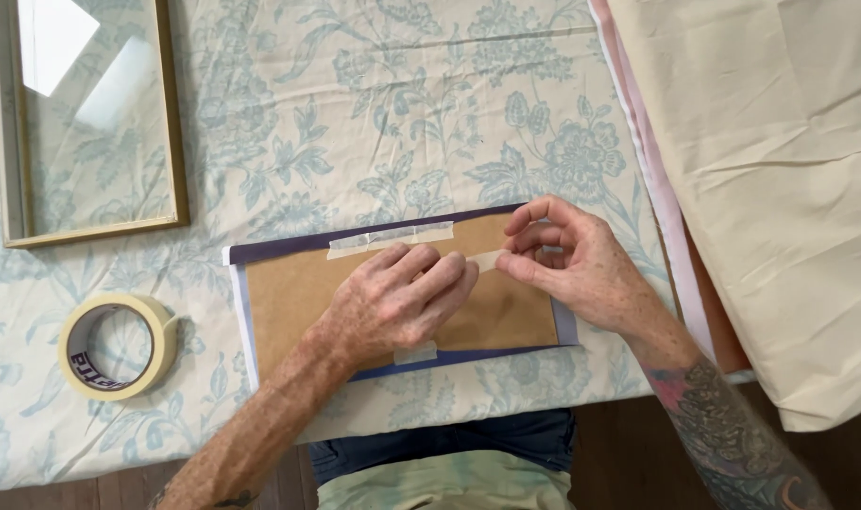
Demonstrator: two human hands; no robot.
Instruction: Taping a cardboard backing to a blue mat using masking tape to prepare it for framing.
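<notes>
Tattooed right forearm [723,425] (bare, sleeveless)
</notes>
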